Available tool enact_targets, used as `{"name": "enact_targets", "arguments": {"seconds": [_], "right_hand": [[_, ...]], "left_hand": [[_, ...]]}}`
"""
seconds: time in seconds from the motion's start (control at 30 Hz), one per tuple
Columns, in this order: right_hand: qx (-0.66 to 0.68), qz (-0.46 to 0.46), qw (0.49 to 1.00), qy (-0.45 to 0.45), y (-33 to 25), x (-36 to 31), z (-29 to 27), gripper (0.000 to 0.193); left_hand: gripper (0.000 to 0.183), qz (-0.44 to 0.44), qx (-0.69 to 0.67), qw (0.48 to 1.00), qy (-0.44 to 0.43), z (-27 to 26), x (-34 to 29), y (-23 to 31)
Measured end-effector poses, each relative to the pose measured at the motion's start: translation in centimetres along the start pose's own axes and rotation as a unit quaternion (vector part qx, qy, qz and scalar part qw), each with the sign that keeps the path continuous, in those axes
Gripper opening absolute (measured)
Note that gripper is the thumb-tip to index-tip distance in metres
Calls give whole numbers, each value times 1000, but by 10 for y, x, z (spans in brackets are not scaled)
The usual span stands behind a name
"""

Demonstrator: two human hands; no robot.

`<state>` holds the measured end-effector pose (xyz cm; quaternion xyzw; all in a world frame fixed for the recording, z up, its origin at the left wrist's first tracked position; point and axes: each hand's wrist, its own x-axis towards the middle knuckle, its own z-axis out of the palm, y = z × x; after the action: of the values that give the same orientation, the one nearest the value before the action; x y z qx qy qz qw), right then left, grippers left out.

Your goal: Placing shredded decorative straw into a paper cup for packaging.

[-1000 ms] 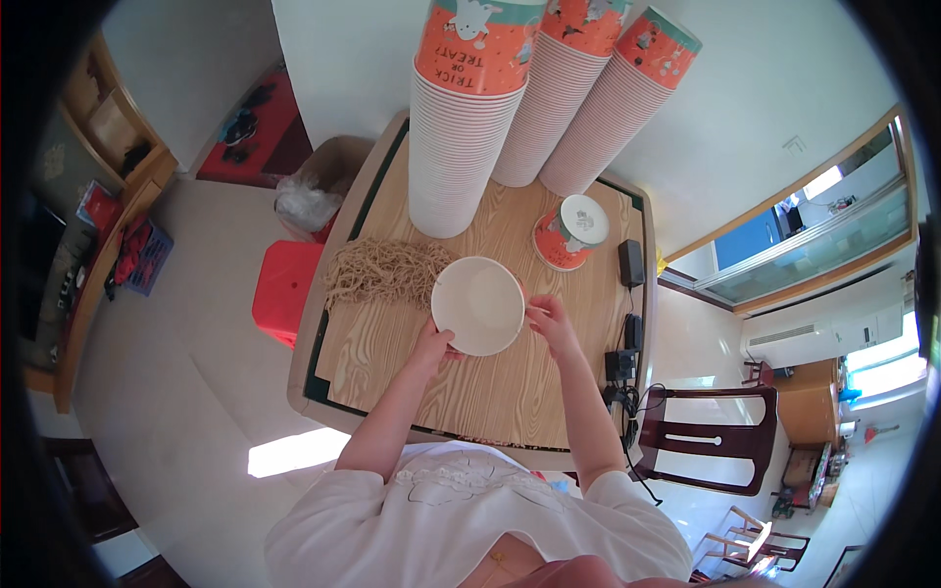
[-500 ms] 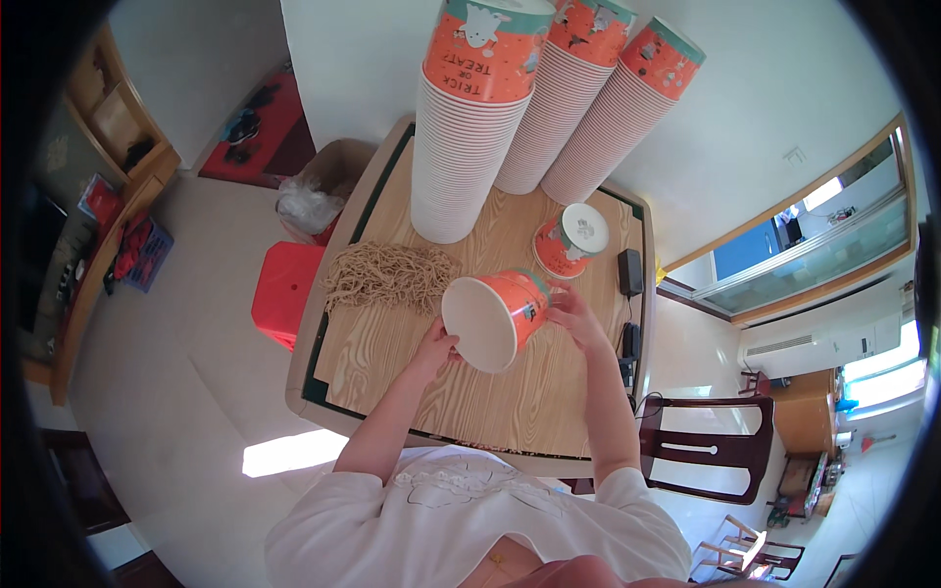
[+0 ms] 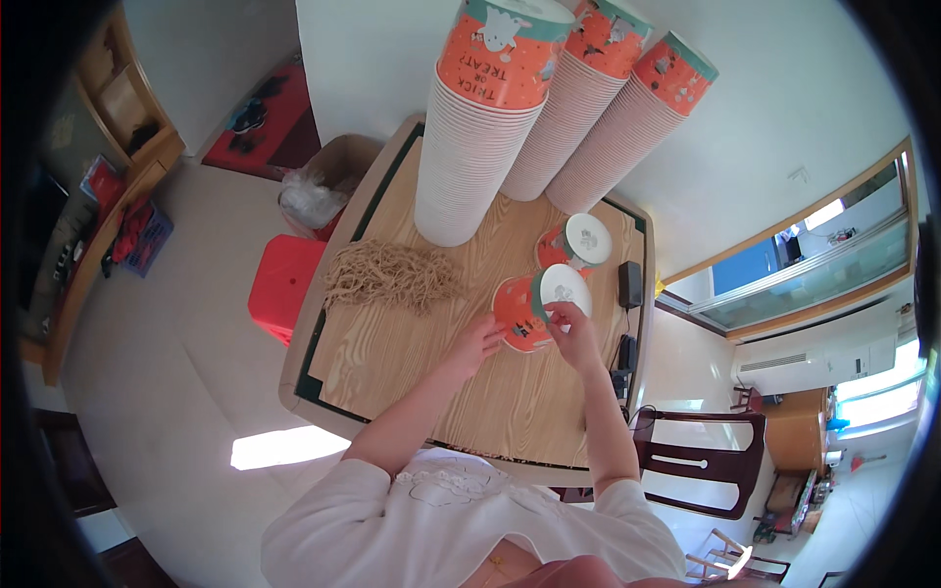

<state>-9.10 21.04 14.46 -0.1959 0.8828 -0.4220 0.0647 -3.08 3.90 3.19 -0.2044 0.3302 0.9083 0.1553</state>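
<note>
Cup (image 3: 520,306), orange with printed figures, a green band beside its white base, inverted, base uppermost and mouth downward, at the right of the table (image 3: 392,377), on or just above it, near a like-patterned second cup (image 3: 572,243).

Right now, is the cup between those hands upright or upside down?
Upside down: the orange cup shows its white base on top.

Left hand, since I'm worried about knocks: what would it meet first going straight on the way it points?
The left hand would first meet the upturned orange-and-green paper tub, right in front of it; whether they touch is unclear.
</note>
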Motion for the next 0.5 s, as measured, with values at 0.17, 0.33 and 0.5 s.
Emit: {"name": "enact_targets", "arguments": {"seconds": [0.17, 0.33, 0.5], "right_hand": [[-74, -70, 994, 46, -24, -4, -23, 22], [-87, -110, 989, 53, -37, -12, -51, 21], [-57, -99, 993, 27, -54, -16, -77, 20]], "left_hand": [[45, 69, 59, 986, 139, 33, 27, 4], [48, 73, 58, 967, 238, 34, 57, 2], [47, 240, 41, 969, 46, 20, 96, -8]]}}
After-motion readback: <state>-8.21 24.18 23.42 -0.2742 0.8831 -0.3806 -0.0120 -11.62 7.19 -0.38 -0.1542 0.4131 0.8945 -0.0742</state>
